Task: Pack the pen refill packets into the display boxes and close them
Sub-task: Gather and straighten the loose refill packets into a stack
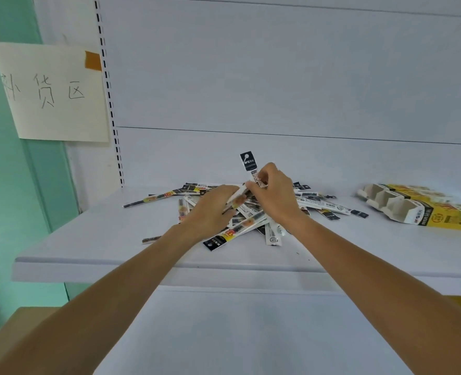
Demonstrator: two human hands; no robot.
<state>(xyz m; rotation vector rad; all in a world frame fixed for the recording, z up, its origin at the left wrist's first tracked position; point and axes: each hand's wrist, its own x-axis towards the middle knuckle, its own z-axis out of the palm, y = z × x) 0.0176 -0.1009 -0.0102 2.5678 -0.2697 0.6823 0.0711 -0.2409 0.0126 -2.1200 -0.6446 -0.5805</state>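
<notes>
A loose pile of long, thin pen refill packets (253,212), black, white and yellow, lies in the middle of a white shelf (88,239). My right hand (274,193) pinches one packet (248,161) that stands upright above the pile, its black header at the top. My left hand (213,209) is over the left part of the pile, fingers curled around a slanted packet (237,198) that points toward my right hand. Flattened yellow and white display boxes (418,207) lie at the right end of the shelf, well apart from both hands.
The shelf's white back panel (278,77) rises behind the pile. A perforated upright (110,104) runs along the left, with a handwritten paper sign (50,90) taped beside it. A lower white shelf (251,334) sits below my arms.
</notes>
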